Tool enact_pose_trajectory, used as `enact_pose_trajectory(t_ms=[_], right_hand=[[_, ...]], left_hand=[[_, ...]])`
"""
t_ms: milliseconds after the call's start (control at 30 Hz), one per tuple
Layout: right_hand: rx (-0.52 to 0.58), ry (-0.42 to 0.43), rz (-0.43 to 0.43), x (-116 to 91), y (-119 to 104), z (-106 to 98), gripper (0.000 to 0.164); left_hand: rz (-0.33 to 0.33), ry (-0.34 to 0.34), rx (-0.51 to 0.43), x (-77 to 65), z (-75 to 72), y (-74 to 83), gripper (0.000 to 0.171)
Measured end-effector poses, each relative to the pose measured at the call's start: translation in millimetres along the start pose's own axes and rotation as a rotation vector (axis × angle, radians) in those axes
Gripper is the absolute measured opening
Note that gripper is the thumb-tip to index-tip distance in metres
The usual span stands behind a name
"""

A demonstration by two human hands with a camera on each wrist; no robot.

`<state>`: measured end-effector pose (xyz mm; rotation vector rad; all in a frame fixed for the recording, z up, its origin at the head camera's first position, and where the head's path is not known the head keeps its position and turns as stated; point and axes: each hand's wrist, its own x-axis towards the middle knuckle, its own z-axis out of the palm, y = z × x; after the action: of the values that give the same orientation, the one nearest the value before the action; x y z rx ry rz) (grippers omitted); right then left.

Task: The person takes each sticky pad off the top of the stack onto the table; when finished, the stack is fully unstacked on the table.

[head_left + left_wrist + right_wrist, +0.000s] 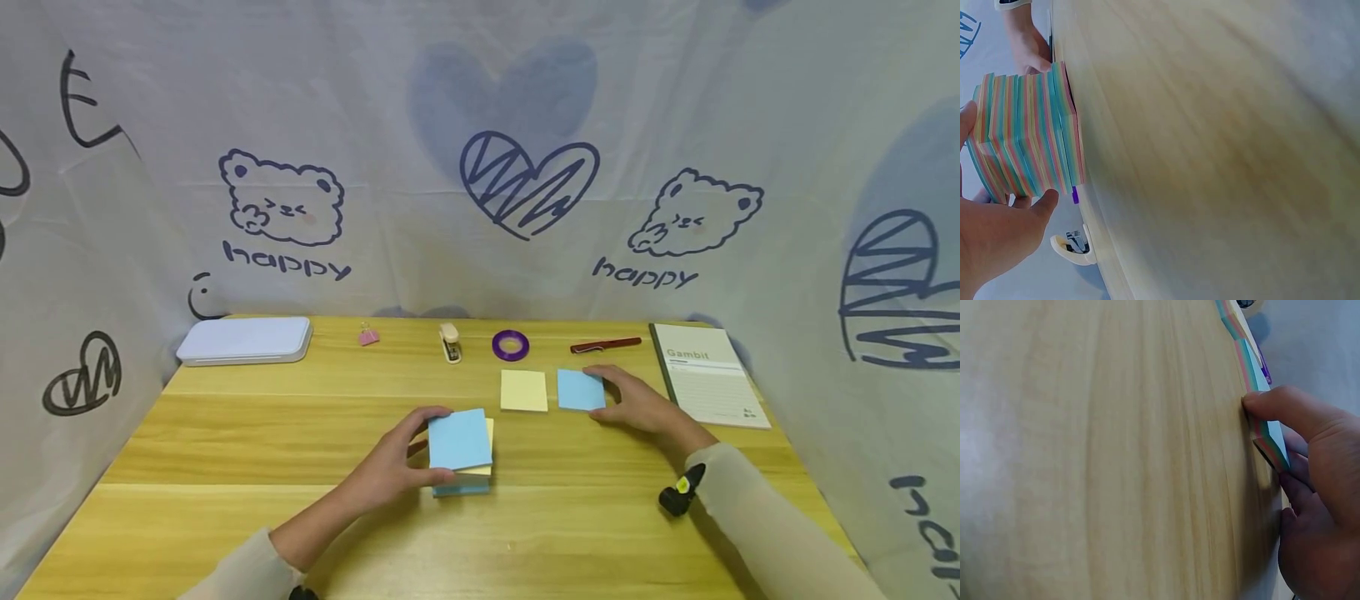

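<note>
A tall stack of sticky note pads (460, 440), striped in several colours along its sides (1025, 134) and pale blue on top, stands near the table's middle. My left hand (401, 458) holds it from the left, thumb on the near side and fingers on the far side. Farther right, my right hand (630, 402) grips a single blue sticky note pad (580, 390) by its right part. In the right wrist view the thumb (1266, 403) lies along one edge of this pad (1258, 375). Just left of it lies a yellow sticky note pad (523, 391).
Along the back lie a white pencil case (246, 340), a pink binder clip (368, 336), a small stapler (450, 342), a purple tape roll (511, 345) and a dark red pen (606, 345). A notebook (708, 375) lies at the right, beside the curtain (397, 250).
</note>
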<state>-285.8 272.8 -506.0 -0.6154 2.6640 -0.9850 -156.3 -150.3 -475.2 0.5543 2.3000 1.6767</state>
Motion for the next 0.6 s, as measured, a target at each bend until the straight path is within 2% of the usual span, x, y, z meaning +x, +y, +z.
enact_pose_trajectory(t_ms=[433,600], right_hand=[[0.01,-0.025,-0.018,1.1,3.2,-2.3,0.082],[0.04,-0.011,0.02,2.1,-3.2,-4.9,0.085]], left_hand=[[0.001,-0.007,-0.004,-0.1,-0.6,-0.7,0.08],[0.008,-0.009,0.003,0.3,-0.8,-0.8,0.08]])
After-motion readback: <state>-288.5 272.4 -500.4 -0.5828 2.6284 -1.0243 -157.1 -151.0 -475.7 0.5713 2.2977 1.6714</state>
